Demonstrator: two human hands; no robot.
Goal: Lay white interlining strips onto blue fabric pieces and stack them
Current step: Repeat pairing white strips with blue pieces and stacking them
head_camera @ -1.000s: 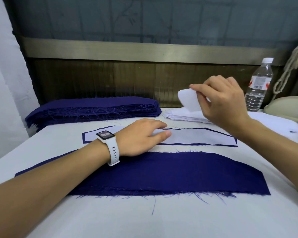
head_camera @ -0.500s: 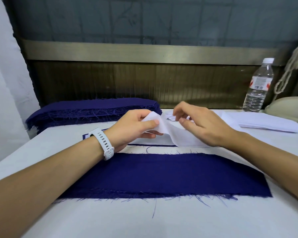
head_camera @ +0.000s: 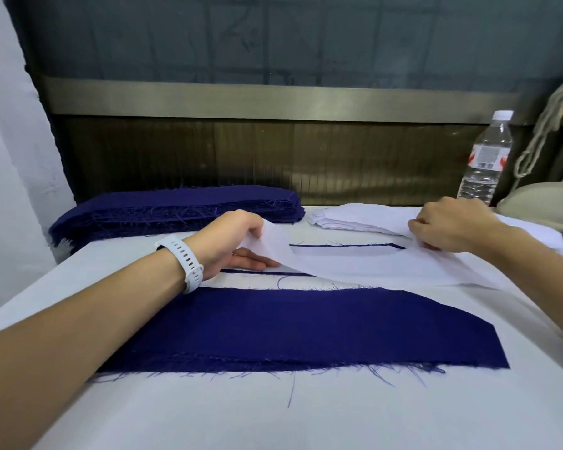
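A long white interlining strip (head_camera: 381,266) hangs stretched between my two hands just above the table. My left hand (head_camera: 238,237) pinches its left end and my right hand (head_camera: 449,227) pinches its right end. Below and nearer to me lies a bare blue fabric piece (head_camera: 306,329) with frayed edges. Behind the held strip lies another blue piece covered with white interlining (head_camera: 342,251), only its dark border showing. A stack of blue fabric pieces (head_camera: 176,211) sits at the back left. A pile of white interlining strips (head_camera: 355,219) lies at the back, right of centre.
The work surface is a white table (head_camera: 338,417). A plastic water bottle (head_camera: 485,160) stands at the back right beside a pale rounded object (head_camera: 546,203) and a hanging rope (head_camera: 546,128). A dark panelled wall closes off the back.
The two hands have moved apart, pulling the crumpled white strip out to full length. One second ago only my right hand held the strip, lifted from the pile.
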